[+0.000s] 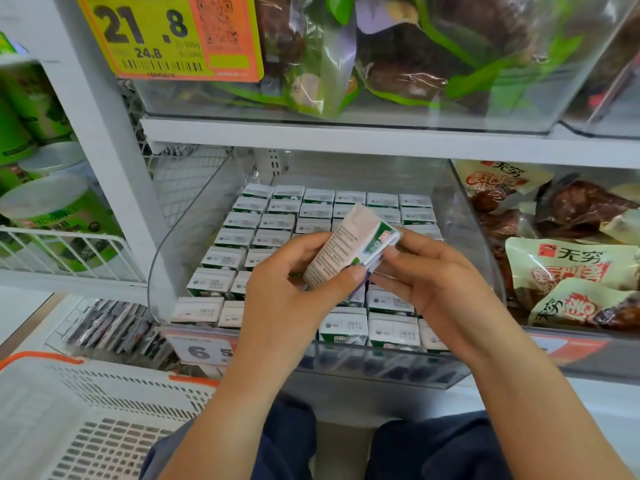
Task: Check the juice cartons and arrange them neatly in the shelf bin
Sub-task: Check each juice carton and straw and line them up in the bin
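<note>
A small white-and-green juice carton (pixel 349 244) is tilted above the clear plastic shelf bin (pixel 474 251), where matching white-topped cartons (pixel 277 221) stand upright in tight rows from near to far.

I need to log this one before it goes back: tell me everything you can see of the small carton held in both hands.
The small white and green juice carton is a slim rectangular box, seemingly coated paperboard. It is held tilted above the rows of cartons standing in the clear plastic shelf bin. One long side carries fine print, too small to read; the adjoining face shows green with a red mark. The left hand grips its lower end, thumb across it, and the right hand pinches the upper right end. No damage shows.
</note>
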